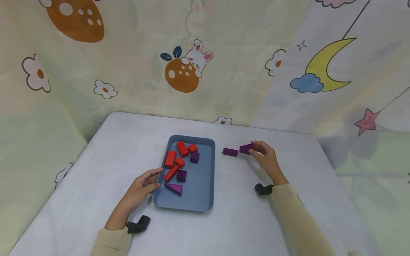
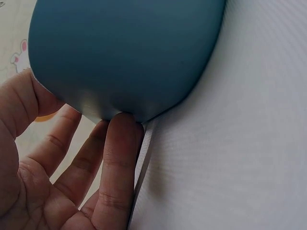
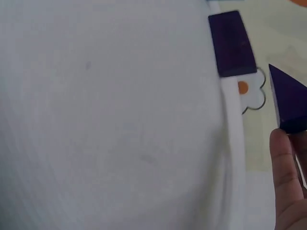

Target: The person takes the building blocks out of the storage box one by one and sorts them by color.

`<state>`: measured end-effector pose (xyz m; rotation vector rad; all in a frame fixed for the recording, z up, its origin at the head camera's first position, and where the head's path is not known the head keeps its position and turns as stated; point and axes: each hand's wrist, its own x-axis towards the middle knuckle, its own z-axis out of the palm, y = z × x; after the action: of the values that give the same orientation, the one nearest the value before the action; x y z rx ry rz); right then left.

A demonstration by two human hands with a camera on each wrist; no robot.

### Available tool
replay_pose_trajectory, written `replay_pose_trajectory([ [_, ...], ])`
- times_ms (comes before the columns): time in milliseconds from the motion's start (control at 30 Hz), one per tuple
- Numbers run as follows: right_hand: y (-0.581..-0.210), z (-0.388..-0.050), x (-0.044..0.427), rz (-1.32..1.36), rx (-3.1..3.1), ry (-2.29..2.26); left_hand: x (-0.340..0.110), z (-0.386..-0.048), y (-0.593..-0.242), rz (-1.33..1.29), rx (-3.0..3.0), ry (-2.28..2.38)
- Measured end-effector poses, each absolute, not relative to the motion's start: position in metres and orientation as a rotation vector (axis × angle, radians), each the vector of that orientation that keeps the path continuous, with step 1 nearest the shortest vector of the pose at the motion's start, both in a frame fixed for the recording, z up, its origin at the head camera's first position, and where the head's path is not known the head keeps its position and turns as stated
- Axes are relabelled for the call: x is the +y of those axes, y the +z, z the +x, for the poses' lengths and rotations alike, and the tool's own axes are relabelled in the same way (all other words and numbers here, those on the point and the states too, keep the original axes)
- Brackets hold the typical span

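Observation:
My right hand (image 1: 266,160) pinches a purple block (image 1: 246,149) with a slanted side between thumb and fingers, right of the tray. Just left of it a purple rectangular block (image 1: 230,152) lies on the table; the right wrist view shows the held block (image 3: 290,103) at its right edge. My left hand (image 1: 138,192) grips the left rim of the blue-grey tray (image 1: 198,209), and in the left wrist view the fingers (image 2: 120,163) touch the tray's side (image 2: 124,52). Several red blocks (image 1: 170,159), two purple cubes (image 1: 181,175) and a purple triangle (image 1: 174,188) lie in the tray.
The white table (image 1: 237,220) reaches back to a patterned cloth (image 1: 137,71) with rabbit, flower and moon prints. A black wrist device (image 1: 139,224) is on the left wrist and another (image 1: 264,189) on the right.

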<state>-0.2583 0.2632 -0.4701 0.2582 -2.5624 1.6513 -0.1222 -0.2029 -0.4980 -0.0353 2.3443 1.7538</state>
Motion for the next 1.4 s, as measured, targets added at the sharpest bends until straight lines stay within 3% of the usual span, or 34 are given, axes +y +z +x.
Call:
replay_pose_trajectory([
  [433,-0.477,-0.269,0.273,0.170,-2.848,1.532,-0.203,-0.122,-0.498,-0.037,2.336,1.767],
  [667,-0.456,-0.261,0.270,0.152,-2.777,1.458,-0.202,-0.122,-0.497,-0.049,2.334,1.768],
  [900,-0.433,-0.246,0.231,0.138,-2.630,1.584,-0.202,-0.123,-0.496,-0.037,2.325,1.784],
  [1400,-0.439,-0.238,0.123,0.336,-2.450,1.946,-0.204,-0.123,-0.499,0.052,2.310,1.832],
])
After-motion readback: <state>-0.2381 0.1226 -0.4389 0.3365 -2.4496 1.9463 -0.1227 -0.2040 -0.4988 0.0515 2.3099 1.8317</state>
